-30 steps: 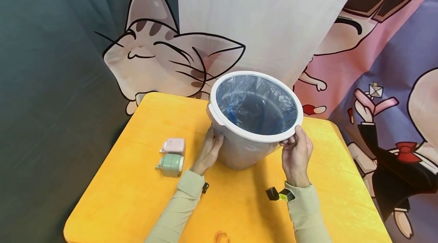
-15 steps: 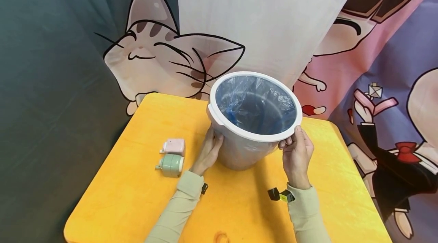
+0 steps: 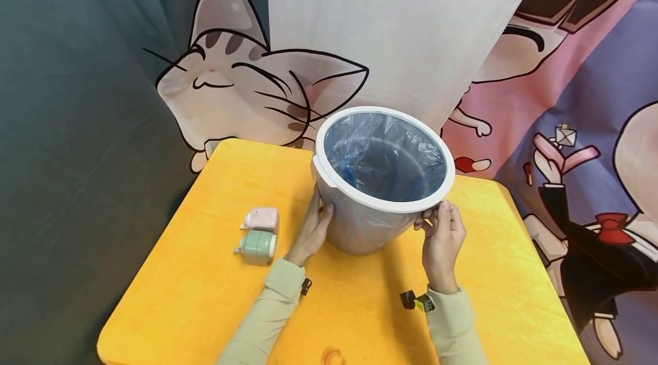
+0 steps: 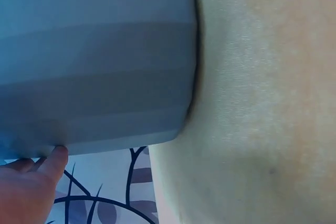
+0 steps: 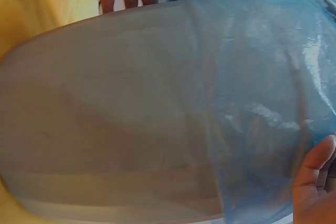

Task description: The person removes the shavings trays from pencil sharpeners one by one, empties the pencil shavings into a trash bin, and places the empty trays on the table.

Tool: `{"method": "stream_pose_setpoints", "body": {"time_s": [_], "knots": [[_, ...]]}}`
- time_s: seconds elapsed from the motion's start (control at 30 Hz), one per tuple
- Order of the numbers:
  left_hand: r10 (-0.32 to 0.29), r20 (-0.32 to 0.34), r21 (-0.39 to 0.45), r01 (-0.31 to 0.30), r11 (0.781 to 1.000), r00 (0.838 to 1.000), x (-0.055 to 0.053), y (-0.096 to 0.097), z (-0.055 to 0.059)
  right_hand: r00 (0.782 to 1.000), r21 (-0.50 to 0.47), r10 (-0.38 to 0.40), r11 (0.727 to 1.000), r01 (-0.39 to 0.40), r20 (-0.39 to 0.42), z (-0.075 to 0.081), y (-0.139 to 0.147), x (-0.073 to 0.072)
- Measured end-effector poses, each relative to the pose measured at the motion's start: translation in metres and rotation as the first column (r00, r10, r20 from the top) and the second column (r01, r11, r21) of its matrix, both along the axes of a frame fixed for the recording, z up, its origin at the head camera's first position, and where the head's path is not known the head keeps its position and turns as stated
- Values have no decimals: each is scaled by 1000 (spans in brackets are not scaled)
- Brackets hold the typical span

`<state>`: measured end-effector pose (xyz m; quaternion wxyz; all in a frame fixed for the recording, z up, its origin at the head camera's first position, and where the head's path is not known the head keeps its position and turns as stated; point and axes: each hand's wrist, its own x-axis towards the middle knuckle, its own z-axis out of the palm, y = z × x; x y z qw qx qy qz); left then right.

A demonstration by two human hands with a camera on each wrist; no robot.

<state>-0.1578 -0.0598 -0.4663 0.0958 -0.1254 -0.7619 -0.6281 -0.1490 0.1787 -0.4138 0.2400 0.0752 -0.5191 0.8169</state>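
A grey trash bin (image 3: 354,233) with a white rim ring (image 3: 380,205) stands on the yellow table, lined with a thin, clear bluish bin liner (image 3: 380,165). The liner (image 5: 252,93) hangs down over the outside of the wall in the right wrist view. My left hand (image 3: 311,228) rests against the bin's left side, fingers extended along the wall. At the right, just under the rim, my right hand (image 3: 443,242) has its thumb and curled fingers on the liner's overhanging edge, pinching it. Some of its fingers are hidden by the rim.
On the yellow table (image 3: 205,296), left of the bin, lie a small pink bottle-like container (image 3: 262,219) and a green one (image 3: 259,247). Cartoon-printed curtains (image 3: 411,22) hang behind the table and at its right.
My right hand has slid a little down and inward from the rim, its thumb now below the ring. The left hand and the bin have stayed in place.
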Motion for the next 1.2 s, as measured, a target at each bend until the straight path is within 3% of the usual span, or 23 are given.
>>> {"method": "stream_pose_setpoints", "body": {"time_s": [0.4, 0.63, 0.77, 0.93, 1.2], "knots": [[-62, 50, 85, 57, 995, 997, 5, -1, -8, 1000, 48, -16, 999, 17, -19, -33, -14, 14], [-44, 82, 77, 38, 996, 996, 11, -2, -10, 996, 127, 85, 989, -81, -27, -53, -29, 28], [-13, 101, 46, 8, 999, 995, 17, -4, -11, 992, 171, 129, 977, -128, 6, -64, -39, 36], [67, 117, 31, -71, 997, 991, 23, -8, -12, 988, 192, 157, 969, -154, 2, -77, -51, 42], [165, 99, 31, -169, 985, 981, 19, -16, -43, 992, 298, 127, 947, -121, -1, -99, -69, 45]]}}
